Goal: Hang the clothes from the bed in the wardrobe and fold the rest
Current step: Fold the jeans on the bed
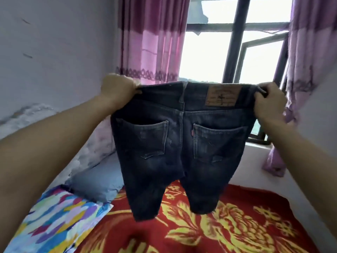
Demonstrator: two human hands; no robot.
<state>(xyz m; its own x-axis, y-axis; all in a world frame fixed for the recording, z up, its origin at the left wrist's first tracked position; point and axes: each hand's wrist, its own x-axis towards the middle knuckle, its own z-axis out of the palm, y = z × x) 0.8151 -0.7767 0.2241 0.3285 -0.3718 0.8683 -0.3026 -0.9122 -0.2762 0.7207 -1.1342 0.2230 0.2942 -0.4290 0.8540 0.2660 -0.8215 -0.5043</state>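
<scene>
Left hand and right hand each grip the dark jeans waistband, held above the red blanket.

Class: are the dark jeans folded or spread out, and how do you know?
Spread out: the left hand and right hand stretch the jeans by the waistband; both back pockets show.

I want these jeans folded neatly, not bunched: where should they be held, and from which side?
Best by the waistband's two side ends, one hand on each, coming from outside in. The left hand and right hand pinch the dark jeans there: the waistband is pulled flat, back pockets facing the camera, and both legs hang down over the red blanket.
</scene>
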